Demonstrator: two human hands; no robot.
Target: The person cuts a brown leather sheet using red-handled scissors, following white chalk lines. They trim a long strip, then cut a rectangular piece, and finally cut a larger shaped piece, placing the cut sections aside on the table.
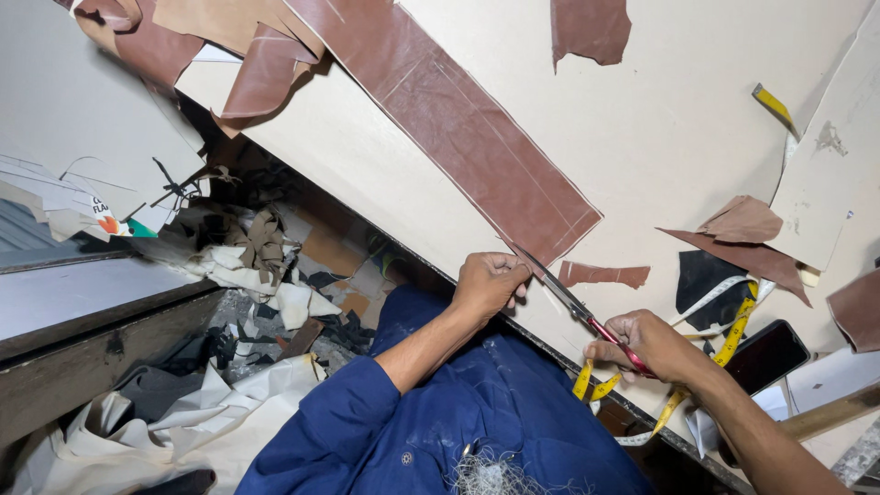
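left hand (490, 282): fingers curled shut, pinching the near corner of the long brown leather strip with pale marked lines (458, 124); grip pins the end taut right beside the cut so the leather does not shift under the blades.
right hand (653, 344): fingers closed through the handles of the red-handled steel scissors (587, 316); blades part open, tips at the strip's near end edge, aimed toward 10 o'clock along a marked line, as far as I can judge.
strip position: lies flat on the cream worktable (660, 119), running from the 11 o'clock corner down to the centre; near end sits at the table edge, in reach of both hands.
tape: yellow measuring tape (733, 335) is draped at 4 o'clock just beside the right hand, loops hanging over the edge; kept close for checking widths, probably.
phone: black slab phone (768, 356) at 4 o'clock, past the tape, clear of the cutting line.
offcuts: small brown leather scrap (603, 274) lies just beyond the scissors; more brown scraps (747, 234) at 3 o'clock, pushed aside.
floor: heap of pale and brown waste cuttings (266, 266) at 9 o'clock below the table edge, where trimmings drop.
clothing: blue work shirt (477, 412) at 6 o'clock, flecked with threads.
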